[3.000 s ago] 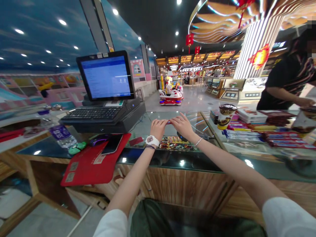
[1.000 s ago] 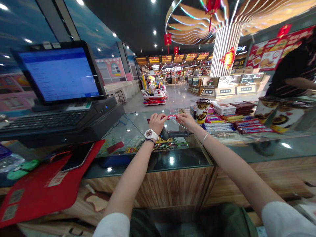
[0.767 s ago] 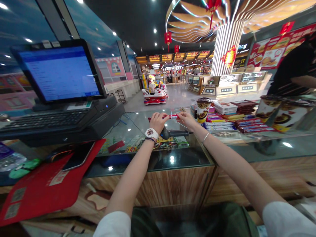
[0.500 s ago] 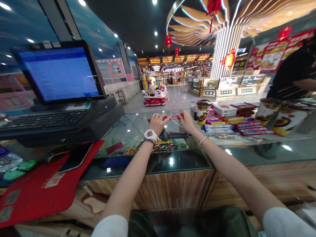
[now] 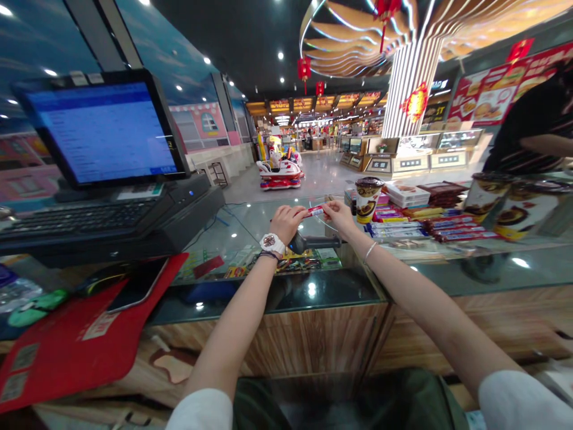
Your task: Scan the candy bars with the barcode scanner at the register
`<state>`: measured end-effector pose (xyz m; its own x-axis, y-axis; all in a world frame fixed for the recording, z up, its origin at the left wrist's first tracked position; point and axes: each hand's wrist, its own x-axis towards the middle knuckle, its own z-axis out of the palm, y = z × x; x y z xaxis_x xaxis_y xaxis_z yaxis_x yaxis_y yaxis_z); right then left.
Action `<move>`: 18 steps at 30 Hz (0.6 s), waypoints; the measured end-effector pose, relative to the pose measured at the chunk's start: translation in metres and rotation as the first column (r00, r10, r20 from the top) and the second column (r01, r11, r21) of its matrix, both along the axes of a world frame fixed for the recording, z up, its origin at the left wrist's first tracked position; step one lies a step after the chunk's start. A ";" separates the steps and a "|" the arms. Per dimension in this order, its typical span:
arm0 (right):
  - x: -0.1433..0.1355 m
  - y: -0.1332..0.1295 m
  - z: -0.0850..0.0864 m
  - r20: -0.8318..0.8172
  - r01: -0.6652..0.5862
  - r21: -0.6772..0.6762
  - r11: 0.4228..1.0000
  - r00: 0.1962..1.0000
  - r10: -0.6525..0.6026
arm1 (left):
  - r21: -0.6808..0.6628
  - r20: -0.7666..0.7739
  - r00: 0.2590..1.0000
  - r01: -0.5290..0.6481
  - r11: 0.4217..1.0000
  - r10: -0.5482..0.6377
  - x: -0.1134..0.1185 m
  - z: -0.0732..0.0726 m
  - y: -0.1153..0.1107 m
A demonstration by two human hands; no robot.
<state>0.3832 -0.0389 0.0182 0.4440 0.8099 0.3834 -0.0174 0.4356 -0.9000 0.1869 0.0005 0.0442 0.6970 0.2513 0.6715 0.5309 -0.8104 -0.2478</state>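
Two hands of ours meet on one red-wrapped bar (image 5: 316, 211) — the left hand (image 5: 287, 224) is closed around its left part, while the right hand (image 5: 339, 216) pinches its right end. We hold it above the glass counter (image 5: 342, 291), toward the far edge. Nearer us, a black handheld scanner (image 5: 316, 242) lies close to the counter's right edge. Past that edge we see a lidded cup (image 5: 367, 204) upright beside rows of wrapped bars (image 5: 396, 230). Toward the left, a phone (image 5: 139, 285) lies on a red mat (image 5: 101, 352) — this overhangs the near edge.
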 end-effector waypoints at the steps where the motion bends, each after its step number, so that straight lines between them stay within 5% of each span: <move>1: 0.001 -0.001 0.000 -0.012 0.011 -0.003 1.000 1.000 -0.011 | -0.005 -0.012 1.000 0.012 1.000 -0.012 0.000 0.000 0.000; 12: 0.004 -0.004 0.002 0.048 0.069 -0.050 0.996 0.997 -0.067 | -0.050 -0.004 0.999 0.053 0.997 -0.053 -0.008 0.000 0.007; 18: 0.019 -0.009 0.019 0.403 0.068 0.025 0.997 0.913 -0.072 | -0.034 0.060 0.998 0.017 0.999 -0.015 -0.019 -0.004 0.026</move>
